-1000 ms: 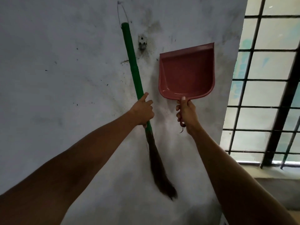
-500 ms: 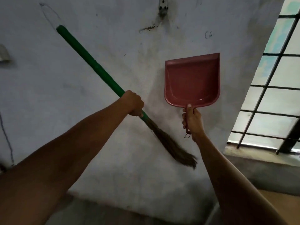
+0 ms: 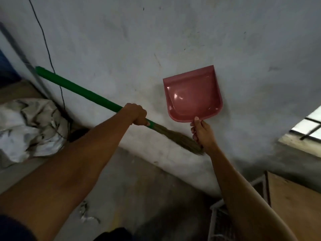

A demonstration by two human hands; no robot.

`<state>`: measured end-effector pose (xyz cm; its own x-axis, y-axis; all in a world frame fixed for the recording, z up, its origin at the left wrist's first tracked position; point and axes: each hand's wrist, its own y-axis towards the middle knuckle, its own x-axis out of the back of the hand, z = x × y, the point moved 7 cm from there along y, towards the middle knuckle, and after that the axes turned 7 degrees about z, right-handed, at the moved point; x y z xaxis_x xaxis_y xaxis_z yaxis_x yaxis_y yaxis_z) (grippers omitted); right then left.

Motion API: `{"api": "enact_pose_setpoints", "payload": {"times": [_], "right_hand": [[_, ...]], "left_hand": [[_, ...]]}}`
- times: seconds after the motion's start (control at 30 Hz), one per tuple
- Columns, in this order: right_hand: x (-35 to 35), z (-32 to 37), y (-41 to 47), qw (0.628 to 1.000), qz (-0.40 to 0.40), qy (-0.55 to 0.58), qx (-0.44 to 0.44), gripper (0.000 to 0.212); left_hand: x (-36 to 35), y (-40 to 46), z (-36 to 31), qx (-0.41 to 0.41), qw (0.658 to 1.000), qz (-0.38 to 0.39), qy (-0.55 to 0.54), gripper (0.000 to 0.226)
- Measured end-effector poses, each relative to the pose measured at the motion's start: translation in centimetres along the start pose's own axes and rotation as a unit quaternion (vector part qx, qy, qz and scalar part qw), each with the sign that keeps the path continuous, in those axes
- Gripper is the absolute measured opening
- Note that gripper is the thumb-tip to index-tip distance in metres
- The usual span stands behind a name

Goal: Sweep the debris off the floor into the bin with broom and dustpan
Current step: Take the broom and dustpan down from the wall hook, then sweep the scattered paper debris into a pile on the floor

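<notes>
My left hand (image 3: pixel 138 114) grips the green handle of a broom (image 3: pixel 78 89) near where the brown bristles begin. The handle slants up to the left and the bristles point down to the right, ending behind my right wrist. My right hand (image 3: pixel 202 133) holds a pink dustpan (image 3: pixel 192 94) by its short handle, pan upward, its inside facing me, in front of the grey wall. Small scraps of debris (image 3: pixel 86 214) lie on the concrete floor below my left arm. No bin is visible.
A crumpled white sack (image 3: pixel 29 129) sits at the left against the wall, with a black cable (image 3: pixel 50 58) running down above it. A wooden board (image 3: pixel 293 204) and a white wire rack (image 3: pixel 217 221) stand at lower right. A window (image 3: pixel 311 126) shows at the right edge.
The view has tipped down from the wall hooks toward the floor. My left hand has swung the broom from hanging upright to a low slant. The dustpan has come down with my right hand.
</notes>
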<state>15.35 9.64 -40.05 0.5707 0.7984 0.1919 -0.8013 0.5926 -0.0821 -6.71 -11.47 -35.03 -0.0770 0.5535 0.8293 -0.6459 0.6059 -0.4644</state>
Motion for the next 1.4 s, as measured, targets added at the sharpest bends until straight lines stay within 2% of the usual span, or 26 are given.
{"api": "enact_pose_setpoints", "payload": {"times": [0.33, 0.63, 0.73, 0.83, 0.97, 1.07, 1.17, 1.27, 1.4], "right_hand": [[-12.4, -5.6, 2.8, 0.989, 0.091, -0.061, -0.103, 0.053], [-22.3, -10.4, 6.9, 0.966, 0.148, -0.113, -0.18, 0.054], [-24.8, -11.1, 8.2, 0.96, 0.168, -0.115, -0.194, 0.054], [-27.2, -11.1, 10.4, 0.954, 0.195, -0.125, -0.192, 0.054], [-30.6, -11.3, 14.5, 0.94, 0.244, -0.139, -0.194, 0.054], [-33.3, -11.2, 18.0, 0.928, 0.29, -0.151, -0.178, 0.054], [-36.1, -11.0, 21.5, 0.907, 0.351, -0.172, -0.154, 0.052], [-38.4, -10.7, 24.2, 0.881, 0.41, -0.199, -0.128, 0.052], [-39.9, -11.8, 26.8, 0.848, 0.463, -0.239, -0.097, 0.057]], "left_hand": [[-15.5, 3.5, 6.2, 0.033, 0.989, 0.074, -0.124, 0.061], [-28.8, 4.5, 11.1, 0.092, 0.952, 0.164, -0.243, 0.061], [-32.2, 4.0, 12.4, 0.121, 0.934, 0.191, -0.276, 0.053], [-34.2, 3.4, 14.0, 0.164, 0.908, 0.204, -0.326, 0.049], [-36.2, 2.8, 15.8, 0.228, 0.853, 0.213, -0.417, 0.039], [-37.8, 2.7, 15.9, 0.268, 0.824, 0.194, -0.459, 0.049], [-39.3, 2.3, 14.7, 0.333, 0.793, 0.176, -0.478, 0.047], [-39.4, 2.1, 12.0, 0.411, 0.734, 0.158, -0.516, 0.041], [-40.8, 4.6, 8.4, 0.445, 0.684, 0.13, -0.563, 0.034]]}}
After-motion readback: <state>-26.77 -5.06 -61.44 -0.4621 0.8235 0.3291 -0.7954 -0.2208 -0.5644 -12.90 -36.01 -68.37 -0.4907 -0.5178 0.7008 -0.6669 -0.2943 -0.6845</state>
